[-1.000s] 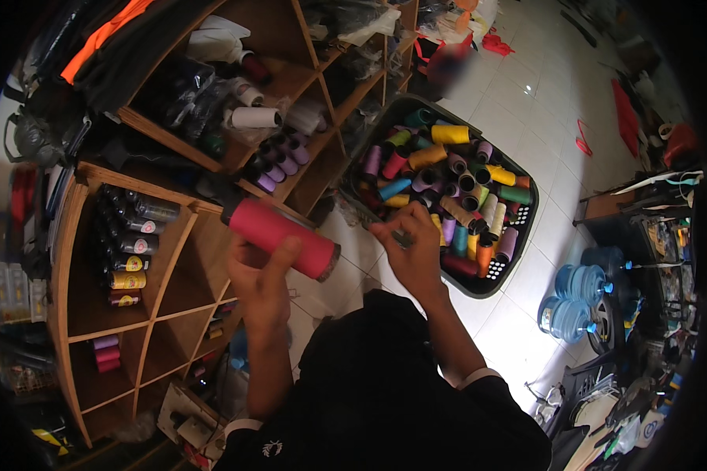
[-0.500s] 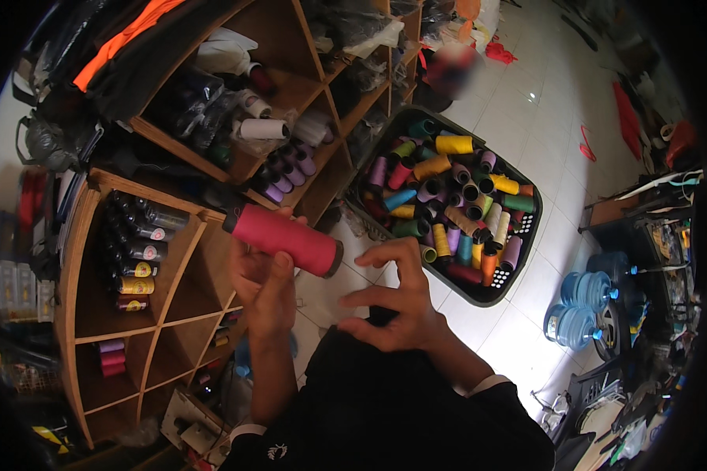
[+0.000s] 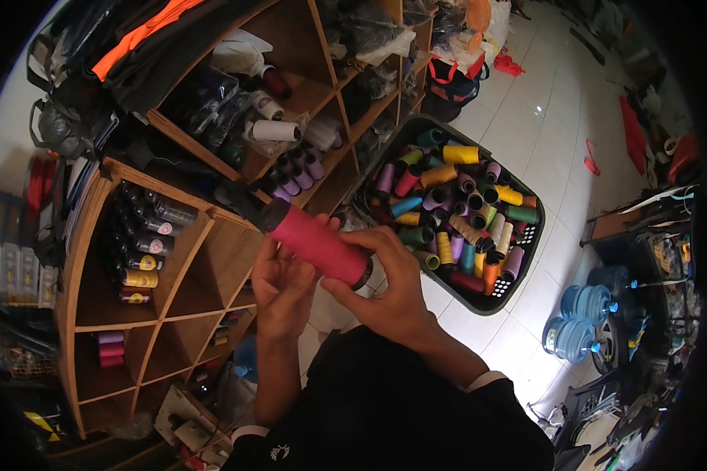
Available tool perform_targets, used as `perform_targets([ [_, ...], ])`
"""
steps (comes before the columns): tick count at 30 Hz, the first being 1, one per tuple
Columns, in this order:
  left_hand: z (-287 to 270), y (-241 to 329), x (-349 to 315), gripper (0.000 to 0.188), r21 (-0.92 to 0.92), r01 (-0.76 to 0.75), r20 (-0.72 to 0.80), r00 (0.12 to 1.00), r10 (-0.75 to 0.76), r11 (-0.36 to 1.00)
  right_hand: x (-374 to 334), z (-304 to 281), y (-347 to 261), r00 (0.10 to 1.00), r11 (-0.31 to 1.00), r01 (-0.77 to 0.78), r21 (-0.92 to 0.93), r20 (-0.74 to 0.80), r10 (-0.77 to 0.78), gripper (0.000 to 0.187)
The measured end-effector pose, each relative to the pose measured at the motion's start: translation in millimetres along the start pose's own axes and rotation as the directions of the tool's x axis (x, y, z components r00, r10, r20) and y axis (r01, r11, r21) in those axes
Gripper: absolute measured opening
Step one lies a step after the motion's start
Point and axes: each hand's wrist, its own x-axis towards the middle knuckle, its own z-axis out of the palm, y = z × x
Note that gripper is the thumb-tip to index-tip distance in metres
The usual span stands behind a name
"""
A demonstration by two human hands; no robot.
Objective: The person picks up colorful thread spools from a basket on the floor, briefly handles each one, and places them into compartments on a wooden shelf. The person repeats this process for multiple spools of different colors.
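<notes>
A large spool of crimson thread [image 3: 314, 246] is held up in front of me, tilted, its dark core showing at both ends. My left hand [image 3: 284, 286] supports it from below, fingers curled behind and thumb against the thread. My right hand [image 3: 389, 282] grips the lower right end, thumb underneath and fingers over the top. Beyond my hands a dark plastic basket [image 3: 481, 303] on the floor holds many thread spools of mixed colours, such as a yellow spool [image 3: 460, 155] and an orange spool [image 3: 491, 277].
To the left stands a wooden cubby shelf [image 3: 72, 271] with dark-wrapped cones [image 3: 137, 243] and pink spools [image 3: 111, 353] inside. An upper shelf [image 3: 187, 145] holds white and purple spools. Blue water jugs [image 3: 573, 337] stand at right on the white tiled floor [image 3: 487, 337].
My right hand, spread apart from the spool before, has closed on its lower right end. The spool and my left hand have shifted slightly right and down in view.
</notes>
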Motion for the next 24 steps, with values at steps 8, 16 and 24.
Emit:
perform_targets([
  [8,-5,-10,-6,0.043,0.093,0.101,-0.158,0.984,-0.086,0.99,-6,4,14,0.98,0.946,0.14,-0.291,-0.095,-0.174,0.049],
  [16,3,-5,-4,0.045,0.124,0.093,-0.184,0.981,-0.069,0.988,-3,-9,8,0.998,0.999,0.041,0.007,-0.049,-0.04,0.051],
  [24,5,-8,-5,0.044,0.083,0.087,-0.189,0.979,-0.07,0.993,-8,1,18,0.981,0.987,0.128,-0.094,-0.131,-0.14,0.044],
])
